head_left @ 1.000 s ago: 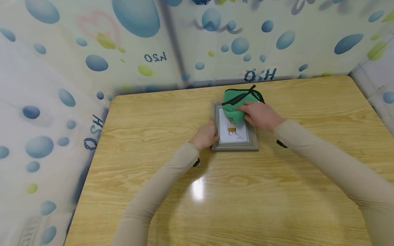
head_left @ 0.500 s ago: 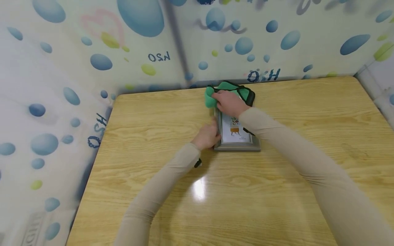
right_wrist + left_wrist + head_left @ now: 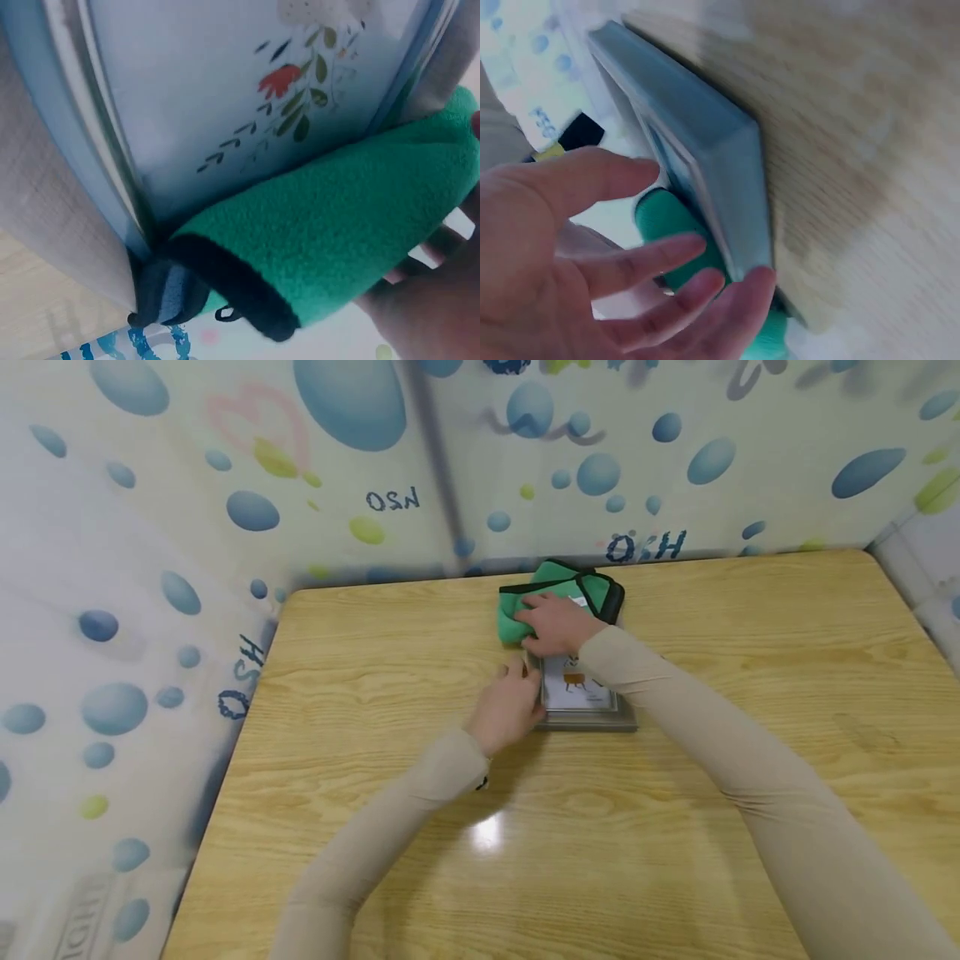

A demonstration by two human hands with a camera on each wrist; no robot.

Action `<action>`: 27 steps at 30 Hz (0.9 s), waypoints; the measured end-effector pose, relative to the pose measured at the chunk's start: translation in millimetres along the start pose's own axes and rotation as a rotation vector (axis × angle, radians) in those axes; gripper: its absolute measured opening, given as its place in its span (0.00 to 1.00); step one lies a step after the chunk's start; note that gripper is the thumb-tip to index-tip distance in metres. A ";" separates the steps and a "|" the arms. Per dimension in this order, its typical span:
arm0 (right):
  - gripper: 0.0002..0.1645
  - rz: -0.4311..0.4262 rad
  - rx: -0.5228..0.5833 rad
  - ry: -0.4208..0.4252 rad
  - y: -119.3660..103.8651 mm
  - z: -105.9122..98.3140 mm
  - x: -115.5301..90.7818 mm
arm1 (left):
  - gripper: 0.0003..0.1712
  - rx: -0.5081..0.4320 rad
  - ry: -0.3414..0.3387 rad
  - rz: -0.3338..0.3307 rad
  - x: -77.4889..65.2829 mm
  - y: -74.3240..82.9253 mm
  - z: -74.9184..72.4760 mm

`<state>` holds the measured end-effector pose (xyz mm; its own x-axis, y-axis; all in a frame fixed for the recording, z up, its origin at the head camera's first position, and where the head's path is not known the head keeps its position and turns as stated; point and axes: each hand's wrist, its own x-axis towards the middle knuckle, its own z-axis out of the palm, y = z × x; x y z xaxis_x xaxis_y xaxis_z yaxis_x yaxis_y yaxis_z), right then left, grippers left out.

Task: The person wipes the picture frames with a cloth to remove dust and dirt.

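A grey picture frame (image 3: pixel 588 722) lies face up on the wooden table, with a floral print under its pane. Over its far end is a green cloth (image 3: pixel 513 620) with black edging, bunched and partly folded. My right hand (image 3: pixel 561 625) holds the cloth at the frame's far left corner; in the right wrist view its fingers bend at the edge of the cloth (image 3: pixel 337 217). Beside the frame's left side is my left hand (image 3: pixel 506 706). The left wrist view shows its fingers loosely spread, one fingertip touching the frame's side (image 3: pixel 739 187). My right forearm hides part of the frame.
The wooden table (image 3: pixel 375 693) has its far edge against a wall (image 3: pixel 450 460) printed with blue and green bubbles. Another patterned wall (image 3: pixel 142 652) runs along the left. Glare shows on the tabletop near the left forearm.
My right hand has carried the cloth left across the frame's far end, then slightly towards me. My left hand has loosened at the frame's left side, its fingers lifting.
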<state>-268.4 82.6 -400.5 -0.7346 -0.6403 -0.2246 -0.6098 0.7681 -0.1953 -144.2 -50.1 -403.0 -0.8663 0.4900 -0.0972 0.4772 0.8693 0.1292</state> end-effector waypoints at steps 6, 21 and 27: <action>0.31 0.017 0.055 -0.055 3.7 -3.5 -0.9 | 0.16 0.100 0.032 0.190 -17.0 16.8 4.3; 0.31 -0.002 0.009 -0.045 5.6 2.3 -0.1 | 0.15 0.264 0.118 0.206 -12.2 31.9 21.5; 0.26 -0.046 -0.012 -0.040 -2.0 1.0 -1.7 | 0.17 0.272 0.053 0.177 -9.0 34.3 15.1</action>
<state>-265.7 82.2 -400.6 -0.6934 -0.6743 -0.2540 -0.6462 0.7379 -0.1949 -117.8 -23.7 -412.6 -0.7693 0.6373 -0.0440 0.6370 0.7600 -0.1292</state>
